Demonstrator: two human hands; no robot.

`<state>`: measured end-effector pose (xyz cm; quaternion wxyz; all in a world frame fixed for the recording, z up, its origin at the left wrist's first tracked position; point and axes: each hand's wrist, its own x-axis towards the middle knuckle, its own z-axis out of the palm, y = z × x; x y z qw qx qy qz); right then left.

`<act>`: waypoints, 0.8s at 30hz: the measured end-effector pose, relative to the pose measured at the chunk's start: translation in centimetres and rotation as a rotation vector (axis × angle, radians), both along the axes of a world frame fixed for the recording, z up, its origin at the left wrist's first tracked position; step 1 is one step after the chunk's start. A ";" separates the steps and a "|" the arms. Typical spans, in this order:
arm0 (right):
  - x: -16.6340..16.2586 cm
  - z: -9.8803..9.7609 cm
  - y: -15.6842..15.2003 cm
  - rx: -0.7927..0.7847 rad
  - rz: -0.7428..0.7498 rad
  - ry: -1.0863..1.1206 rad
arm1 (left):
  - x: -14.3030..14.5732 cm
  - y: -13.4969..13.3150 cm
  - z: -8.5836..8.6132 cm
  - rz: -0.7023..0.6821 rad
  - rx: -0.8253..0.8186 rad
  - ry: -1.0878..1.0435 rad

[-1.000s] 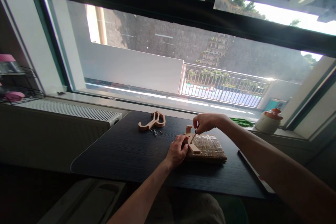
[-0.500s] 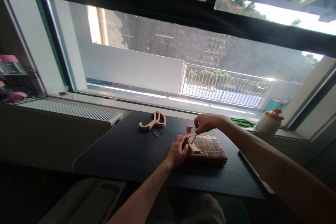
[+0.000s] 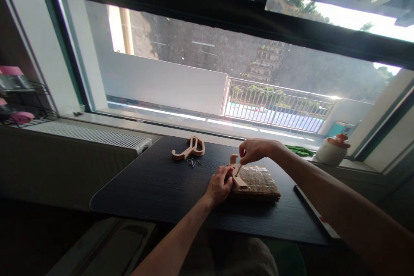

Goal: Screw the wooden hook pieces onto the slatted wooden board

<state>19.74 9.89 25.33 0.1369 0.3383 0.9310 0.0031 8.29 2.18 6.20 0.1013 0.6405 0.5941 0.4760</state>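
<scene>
My left hand (image 3: 220, 185) is closed on a pale wooden hook piece (image 3: 237, 177) and steadies it on a flat woven board (image 3: 261, 184). Just above the piece, my right hand (image 3: 254, 150) pinches a thin screw or small tool (image 3: 238, 169) with its tip on the wood. Two more wooden hook pieces (image 3: 189, 148) lie at the far side of the table, with several dark screws (image 3: 192, 162) in front of them.
The dark table (image 3: 155, 187) stands against a big window. A white radiator (image 3: 84, 134) runs at the left, with a wire rack (image 3: 22, 108) beyond it. A clay jar (image 3: 332, 148) and a green cloth (image 3: 299, 151) sit on the sill at the right.
My hands stay on the wooden piece and the thin screw or tool. The view has shifted slightly; nothing else has moved.
</scene>
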 end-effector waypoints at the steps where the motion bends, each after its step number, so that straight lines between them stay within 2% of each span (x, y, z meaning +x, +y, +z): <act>1: 0.0 0.1 0.0 -0.038 0.007 -0.007 | 0.0 0.0 0.0 0.001 0.001 0.000; 4: 0.0 0.2 0.1 -0.038 0.024 -0.010 | 0.0 0.1 0.0 0.006 -0.006 -0.006; 10: -0.3 -0.5 -0.2 0.175 0.007 0.050 | 0.0 0.2 -0.2 0.006 0.007 -0.015; 12: -0.3 -0.3 -0.3 0.129 0.009 0.058 | 0.0 0.2 -0.3 0.009 0.012 -0.011; 17: 0.0 0.2 0.0 -0.101 0.036 0.042 | 0.0 0.2 -0.2 0.004 0.011 -0.009; 19: 0.1 -0.1 0.0 -0.122 0.019 0.064 | 0.0 0.1 -0.2 0.004 0.007 -0.012; 21: 0.1 -0.5 0.0 -0.060 -0.012 0.081 | 0.0 0.1 -0.1 0.007 0.003 -0.014; 24: 0.0 -0.9 -0.1 0.136 -0.027 0.104 | -0.1 0.1 -0.2 0.005 0.004 -0.012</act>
